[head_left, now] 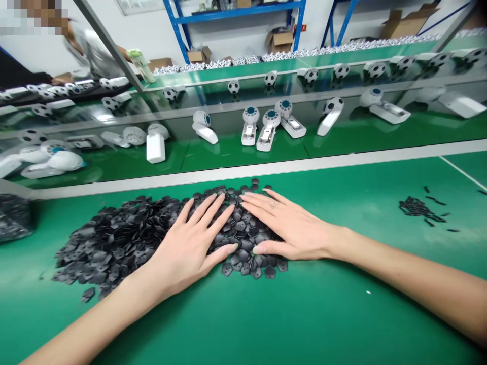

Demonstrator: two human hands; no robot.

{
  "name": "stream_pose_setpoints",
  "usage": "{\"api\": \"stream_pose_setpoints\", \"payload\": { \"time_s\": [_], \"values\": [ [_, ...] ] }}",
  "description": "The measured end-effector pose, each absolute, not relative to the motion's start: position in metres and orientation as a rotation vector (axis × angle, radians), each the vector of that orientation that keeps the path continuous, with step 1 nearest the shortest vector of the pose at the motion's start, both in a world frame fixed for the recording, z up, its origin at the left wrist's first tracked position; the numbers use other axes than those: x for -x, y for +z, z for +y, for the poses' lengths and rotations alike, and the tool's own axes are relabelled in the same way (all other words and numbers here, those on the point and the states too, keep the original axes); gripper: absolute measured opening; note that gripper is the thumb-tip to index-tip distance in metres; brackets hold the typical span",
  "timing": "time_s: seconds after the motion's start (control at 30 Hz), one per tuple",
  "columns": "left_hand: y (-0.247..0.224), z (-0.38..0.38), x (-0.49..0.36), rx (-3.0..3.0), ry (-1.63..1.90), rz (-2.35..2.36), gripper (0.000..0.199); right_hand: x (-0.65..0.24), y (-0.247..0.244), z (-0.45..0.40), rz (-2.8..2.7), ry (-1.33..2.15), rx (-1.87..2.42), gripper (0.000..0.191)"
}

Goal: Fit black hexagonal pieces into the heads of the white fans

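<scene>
A wide heap of small black pentagon-shaped plastic pieces [125, 233] lies on the green table [243, 324]. Spread flat over the heap's middle is my left hand [190, 243], its fingers apart and pointing away from me. My right hand [289, 223] rests on the heap's right end, fingers stretched out toward the left hand. Between the two hands, loose black pieces show in a thin layer. Neither hand grips a piece that I can see; what lies under the palms is hidden.
Beyond a pale rail [213, 177], a green conveyor carries white devices with football-patterned heads [266, 126]. Small thin black parts [418, 208] lie at the right. A black plastic bag [15, 217] sits at the left edge. Another person [89, 50] stands at the back left.
</scene>
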State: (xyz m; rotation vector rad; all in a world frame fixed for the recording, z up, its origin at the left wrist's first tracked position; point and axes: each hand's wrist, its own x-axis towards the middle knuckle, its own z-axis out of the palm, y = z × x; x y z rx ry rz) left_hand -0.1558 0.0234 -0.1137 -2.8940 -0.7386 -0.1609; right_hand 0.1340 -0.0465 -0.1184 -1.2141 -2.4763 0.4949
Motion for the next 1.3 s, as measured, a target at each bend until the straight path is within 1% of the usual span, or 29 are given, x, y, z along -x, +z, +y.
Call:
{"api": "stream_pose_setpoints", "payload": {
  "time_s": [0.13,0.23,0.3,0.37,0.43,0.5,0.57,0.67,0.73,0.8,0.93,1.0,1.17,1.3],
  "values": [
    [-0.112,0.023,0.174,2.862,-0.171,-0.787,0.064,-0.130,-0.119,-0.044,-2.363,0.444,1.288,0.094],
    [-0.104,0.021,0.179,2.896,-0.235,-0.771,0.061,-0.132,-0.117,-0.033,-2.319,0.435,1.372,0.088],
    [-0.099,0.019,0.177,2.959,-0.263,-0.645,0.063,-0.132,-0.114,-0.020,-2.281,0.522,1.401,0.085],
    [-0.096,0.017,0.176,3.017,-0.259,-0.423,0.065,-0.129,-0.111,-0.004,-2.255,0.666,1.377,0.087],
    [-0.096,0.016,0.181,3.022,-0.248,-0.230,0.061,-0.122,-0.108,0.014,-2.249,0.807,1.316,0.088],
    [-0.099,0.014,0.196,2.993,-0.258,-0.164,0.058,-0.110,-0.107,0.031,-2.275,0.885,1.248,0.087],
    [-0.103,0.010,0.219,2.963,-0.282,-0.233,0.059,-0.095,-0.107,0.046,-2.333,0.897,1.190,0.091],
    [-0.106,0.003,0.258,2.928,-0.244,-0.481,0.064,-0.066,-0.111,0.066,-2.435,0.897,1.102,0.099],
    [-0.106,0.002,0.277,2.907,-0.175,-0.579,0.060,-0.043,-0.115,0.077,-2.471,0.908,1.037,0.100],
    [-0.105,0.009,0.287,2.919,-0.142,-0.545,0.054,-0.019,-0.119,0.087,-2.475,0.882,0.967,0.094],
    [-0.107,0.039,0.300,2.973,-0.198,-0.392,0.047,0.029,-0.128,0.101,-2.472,0.793,0.839,0.070],
    [-0.108,0.054,0.308,2.965,-0.238,-0.372,0.044,0.046,-0.130,0.106,-2.471,0.787,0.828,0.063],
    [-0.106,0.080,0.336,2.911,-0.173,-0.327,0.048,0.073,-0.131,0.121,-2.465,0.784,0.788,0.055],
    [-0.107,0.094,0.359,2.895,-0.237,-0.300,0.050,0.093,-0.133,0.134,-2.480,0.800,0.710,0.050]
  ]
}}
